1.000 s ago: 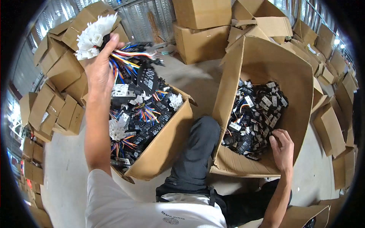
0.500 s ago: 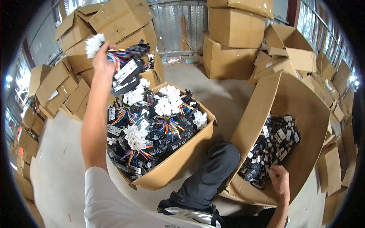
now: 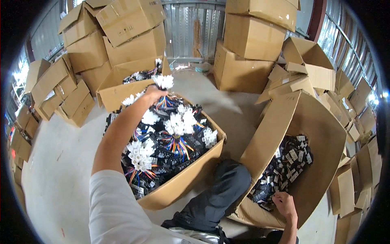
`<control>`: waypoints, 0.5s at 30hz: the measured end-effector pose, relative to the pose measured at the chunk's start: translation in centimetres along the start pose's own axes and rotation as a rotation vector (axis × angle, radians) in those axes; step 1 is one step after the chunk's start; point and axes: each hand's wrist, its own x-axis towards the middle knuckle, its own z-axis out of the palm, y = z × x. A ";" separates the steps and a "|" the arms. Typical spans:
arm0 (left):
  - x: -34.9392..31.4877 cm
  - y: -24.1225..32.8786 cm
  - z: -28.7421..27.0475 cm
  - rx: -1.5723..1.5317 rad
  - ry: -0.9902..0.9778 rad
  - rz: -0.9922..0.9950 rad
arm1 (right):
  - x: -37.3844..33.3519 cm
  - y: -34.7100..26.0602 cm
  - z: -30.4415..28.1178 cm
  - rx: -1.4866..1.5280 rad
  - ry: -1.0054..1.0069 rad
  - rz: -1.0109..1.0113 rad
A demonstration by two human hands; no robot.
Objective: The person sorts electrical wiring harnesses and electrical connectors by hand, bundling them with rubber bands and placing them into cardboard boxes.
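My left hand (image 3: 154,94) is closed round the wires of a cable bundle, just below its cluster of white plug connectors (image 3: 163,82). It is over the far side of a carton (image 3: 185,174) filled with black modules (image 3: 162,152). Coloured wires fan out beneath several more white connector clusters (image 3: 178,123) in that carton. My right hand (image 3: 285,204) is curled closed at the near edge of loose small black modules with white labels (image 3: 290,162), inside a tall open carton (image 3: 323,162). Whatever its fingers hold, if anything, is hidden.
Behind the filled carton is another open carton (image 3: 118,94) with similar parts. Stacked cardboard boxes (image 3: 136,42) rise at the back left, and more boxes (image 3: 254,38) stand at the back right. My bent knee (image 3: 233,177) is between the two near cartons.
My left hand has swung right and down with the cable bundle, from the air at the upper left to the far side of the filled carton. My right hand stays closed in the right carton.
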 end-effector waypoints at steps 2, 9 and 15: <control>-1.4 1.9 1.2 0.020 -0.051 0.058 | -0.5 -0.8 -0.9 -0.012 -0.046 0.025; -8.9 5.5 -2.9 0.332 -0.290 0.291 | 0.3 -0.8 -0.2 0.002 0.011 -0.102; -28.1 6.9 -9.1 0.404 0.463 0.670 | 0.1 -3.3 0.0 0.028 0.066 -0.234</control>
